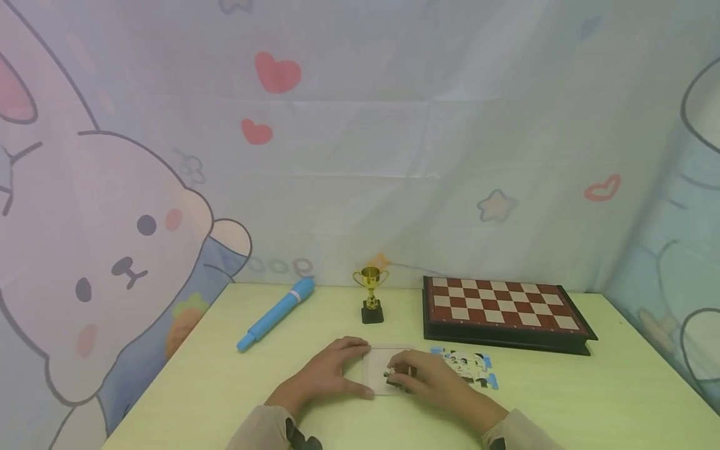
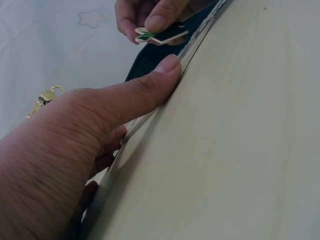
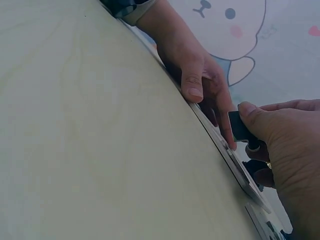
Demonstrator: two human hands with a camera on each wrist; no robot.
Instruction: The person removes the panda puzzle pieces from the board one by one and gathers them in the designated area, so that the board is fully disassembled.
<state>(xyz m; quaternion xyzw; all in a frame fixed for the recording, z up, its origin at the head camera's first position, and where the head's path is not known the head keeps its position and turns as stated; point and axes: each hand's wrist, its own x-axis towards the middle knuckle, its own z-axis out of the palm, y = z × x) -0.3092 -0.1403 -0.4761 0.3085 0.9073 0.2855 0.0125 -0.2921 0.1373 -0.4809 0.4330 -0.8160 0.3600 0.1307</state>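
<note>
A shallow pale puzzle tray (image 1: 374,369) lies on the table in front of me. My left hand (image 1: 332,370) holds it at its left side, the thumb at the near corner and the fingers at the far corner; in the left wrist view the thumb (image 2: 145,95) lies along the near edge. Over the tray, my right hand (image 1: 430,378) pinches a jigsaw piece (image 3: 241,129) between thumb and fingers. That piece shows a dark face in the right wrist view. To the right lie several joined puzzle pieces (image 1: 467,365) with a blue, white and black print, partly behind the right hand.
Behind the pieces, at the right, sits a red-and-white chessboard box (image 1: 503,309). A small gold trophy cup (image 1: 371,294) stands beyond the tray. At the back left lies a large blue pen-shaped object (image 1: 275,314). A printed cloth hangs along the table's back edge.
</note>
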